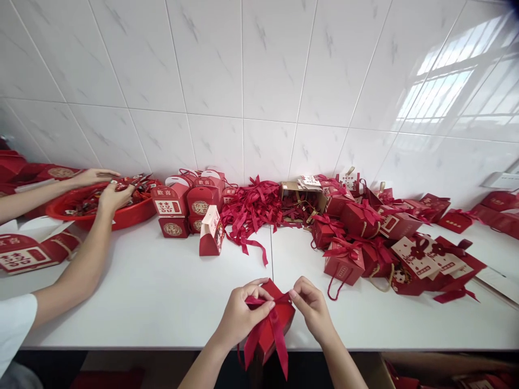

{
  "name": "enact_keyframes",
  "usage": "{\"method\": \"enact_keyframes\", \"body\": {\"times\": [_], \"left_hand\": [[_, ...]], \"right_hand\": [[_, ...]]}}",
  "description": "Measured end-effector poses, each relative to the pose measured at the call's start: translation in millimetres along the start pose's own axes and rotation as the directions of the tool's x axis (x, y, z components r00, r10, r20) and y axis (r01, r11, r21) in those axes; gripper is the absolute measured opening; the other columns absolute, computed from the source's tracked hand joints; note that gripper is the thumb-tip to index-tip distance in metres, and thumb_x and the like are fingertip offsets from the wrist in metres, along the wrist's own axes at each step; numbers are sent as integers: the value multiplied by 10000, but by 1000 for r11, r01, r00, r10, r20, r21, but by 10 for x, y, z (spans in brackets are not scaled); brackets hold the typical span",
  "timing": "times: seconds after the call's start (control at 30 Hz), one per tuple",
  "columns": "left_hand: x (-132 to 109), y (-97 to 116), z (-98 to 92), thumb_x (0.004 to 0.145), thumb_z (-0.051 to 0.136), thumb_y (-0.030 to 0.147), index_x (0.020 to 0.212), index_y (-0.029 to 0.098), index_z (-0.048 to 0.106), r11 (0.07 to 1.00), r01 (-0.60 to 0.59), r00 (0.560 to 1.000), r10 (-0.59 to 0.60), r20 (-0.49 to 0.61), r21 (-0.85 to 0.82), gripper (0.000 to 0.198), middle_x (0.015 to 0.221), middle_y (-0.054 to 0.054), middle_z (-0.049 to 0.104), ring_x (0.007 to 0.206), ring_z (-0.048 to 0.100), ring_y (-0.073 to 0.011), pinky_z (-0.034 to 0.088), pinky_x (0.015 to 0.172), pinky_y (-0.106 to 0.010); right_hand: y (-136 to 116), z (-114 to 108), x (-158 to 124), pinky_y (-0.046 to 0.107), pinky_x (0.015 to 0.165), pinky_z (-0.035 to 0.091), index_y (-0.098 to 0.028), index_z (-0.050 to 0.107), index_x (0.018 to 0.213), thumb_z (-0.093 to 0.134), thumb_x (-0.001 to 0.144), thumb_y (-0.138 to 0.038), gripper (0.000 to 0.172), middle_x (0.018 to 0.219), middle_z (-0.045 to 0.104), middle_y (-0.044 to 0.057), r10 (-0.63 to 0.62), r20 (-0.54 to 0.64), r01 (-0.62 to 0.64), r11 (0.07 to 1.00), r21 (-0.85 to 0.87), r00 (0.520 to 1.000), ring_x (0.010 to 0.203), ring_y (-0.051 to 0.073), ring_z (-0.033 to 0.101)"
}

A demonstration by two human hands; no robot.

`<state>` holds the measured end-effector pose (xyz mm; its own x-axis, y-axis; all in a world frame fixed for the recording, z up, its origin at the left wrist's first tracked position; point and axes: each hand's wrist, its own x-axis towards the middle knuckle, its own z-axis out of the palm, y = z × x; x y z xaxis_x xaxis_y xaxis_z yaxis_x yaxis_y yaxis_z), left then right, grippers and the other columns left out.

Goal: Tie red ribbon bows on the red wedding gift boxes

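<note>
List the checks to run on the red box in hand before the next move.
1. Left hand on the ribbon: ok, pinching it over the red box.
2. Right hand on the ribbon: ok, pinching its other side.
3. Knot tight: cannot tell, too small and partly covered.
4. Box wholly within the edge of the table: not ok, its near end shows past it.
5. Co-worker's hands apart: ok, at the red basin.

The left hand (244, 317) and right hand (313, 309) pinch a crimson ribbon (279, 332) in their fingers (263, 311) over a red box (287, 320).
</note>
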<state>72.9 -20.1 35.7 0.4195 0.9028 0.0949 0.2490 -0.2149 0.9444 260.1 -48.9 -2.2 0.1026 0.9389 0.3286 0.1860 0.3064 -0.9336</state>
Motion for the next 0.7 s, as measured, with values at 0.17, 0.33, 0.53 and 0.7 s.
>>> {"method": "enact_keyframes", "body": {"times": [0.17,0.33,0.53,0.7], "left_hand": [[-12,-27,24,745,628,245,620,207,569,1000,-9,999,9,-39,-7,144,891,-71,720,1220,507,-266,411,987,-378],[1,-69,36,726,652,231,621,207,561,999,-27,999,26,-38,-31,141,845,-61,714,1224,501,-260,406,988,-376],[29,40,-88,669,732,267,772,194,604,998,6,998,-2,61,-61,180,1057,-88,674,1212,501,-280,397,984,-389],[84,161,-186,767,652,318,654,174,518,982,32,987,-2,160,-186,227,1082,-75,644,1053,580,-234,418,920,-345]], "right_hand": [[18,-6,-18,268,588,329,-185,522,606,549,857,-416,343,658,448,-7,31,-36,-31,999,-23,999,618,136,416],[21,-22,-33,276,596,348,-190,525,599,545,862,-406,341,640,461,-5,9,-82,-17,995,-98,997,617,142,432],[-64,-157,-35,311,704,443,-228,639,927,541,872,-347,164,949,552,66,-100,-21,92,964,-248,995,878,198,537],[-311,-160,3,434,930,410,-272,664,947,560,867,-309,137,1235,471,86,-224,15,211,889,-407,974,1192,268,414]]}}
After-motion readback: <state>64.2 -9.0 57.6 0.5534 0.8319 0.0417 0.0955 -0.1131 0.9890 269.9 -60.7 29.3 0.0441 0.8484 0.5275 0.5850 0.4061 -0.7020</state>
